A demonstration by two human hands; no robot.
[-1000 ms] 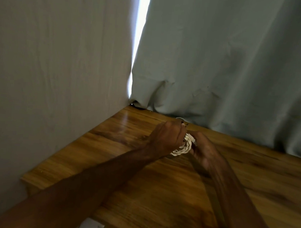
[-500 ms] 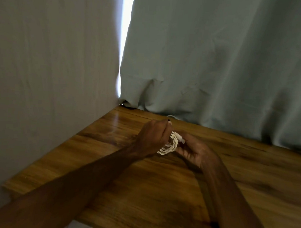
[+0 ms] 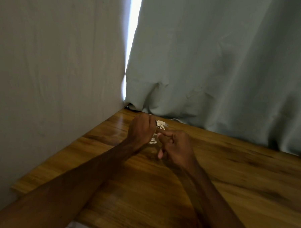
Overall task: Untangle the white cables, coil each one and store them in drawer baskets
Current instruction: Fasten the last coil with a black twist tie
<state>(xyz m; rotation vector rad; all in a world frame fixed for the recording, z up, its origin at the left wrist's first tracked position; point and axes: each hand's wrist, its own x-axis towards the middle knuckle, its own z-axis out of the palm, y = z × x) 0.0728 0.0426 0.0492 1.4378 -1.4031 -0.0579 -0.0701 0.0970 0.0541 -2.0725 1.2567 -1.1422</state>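
Over the table, left hand grips the coiled white cable (connector uppermost); right hand pinches it.

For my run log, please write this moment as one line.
step: coiling | left hand: grips white cable coil | right hand: fingertips at coil, grip unclear | place: wooden table
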